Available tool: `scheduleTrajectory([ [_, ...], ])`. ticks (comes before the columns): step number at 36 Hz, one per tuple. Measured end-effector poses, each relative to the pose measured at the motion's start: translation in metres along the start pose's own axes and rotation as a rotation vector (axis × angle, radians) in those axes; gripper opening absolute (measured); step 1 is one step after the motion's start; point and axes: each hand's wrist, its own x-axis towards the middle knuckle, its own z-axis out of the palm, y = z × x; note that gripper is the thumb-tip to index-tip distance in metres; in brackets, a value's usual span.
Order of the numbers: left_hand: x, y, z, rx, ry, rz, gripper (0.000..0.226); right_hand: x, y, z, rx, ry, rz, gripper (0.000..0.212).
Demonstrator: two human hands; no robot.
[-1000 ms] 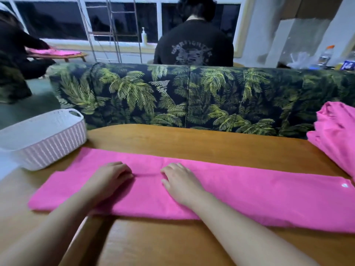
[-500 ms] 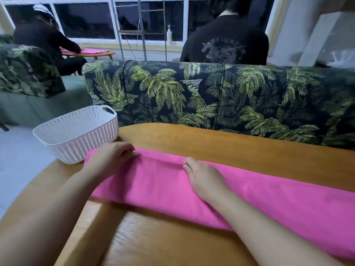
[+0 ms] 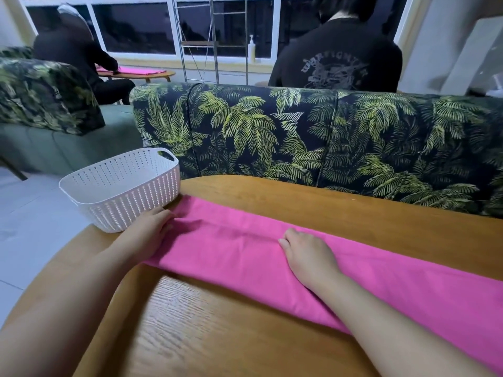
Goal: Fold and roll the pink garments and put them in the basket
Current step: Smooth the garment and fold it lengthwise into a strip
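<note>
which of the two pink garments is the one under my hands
The long folded pink garment on your wooden table, beside the white basket. The other pink garment lies on the far table by the window.

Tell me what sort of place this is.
Probably a lounge used as a shared work area: a palm-print sofa, a round wooden table, and a person at another table handling pink cloth.
</note>
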Motion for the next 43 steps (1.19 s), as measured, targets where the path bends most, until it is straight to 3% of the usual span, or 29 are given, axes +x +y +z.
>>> scheduleTrajectory([
  [13, -0.02, 0.025, -0.011, -0.441, 0.314, -0.449, 0.017, 0.013, -0.033, -0.014, 0.02, -0.078, -0.111, 0.023],
  [16, -0.027, 0.028, -0.006, -0.462, 0.387, -0.633, 0.029, 0.028, -0.057, -0.006, 0.053, -0.107, -0.154, 0.025],
  [19, -0.036, 0.023, 0.0, -0.435, 0.398, -0.725, 0.026, 0.045, -0.078, 0.004, 0.066, -0.12, -0.181, 0.027],
  [25, -0.042, 0.022, 0.002, -0.359, 0.338, -0.62, 0.013, 0.077, -0.119, 0.026, 0.109, -0.115, -0.236, 0.027],
  [34, -0.034, 0.029, 0.0, -0.544, 0.408, -0.446, 0.027, 0.099, -0.159, 0.037, 0.23, -0.035, -0.341, 0.024],
  [39, -0.033, 0.028, -0.002, -0.687, 0.361, -0.494, 0.056, 0.099, -0.157, 0.029, 0.383, 0.04, -0.306, 0.021],
  [43, -0.035, 0.029, -0.007, -0.706, 0.337, -0.558, 0.051, 0.105, -0.152, 0.023, 0.369, 0.009, -0.214, 0.021],
])
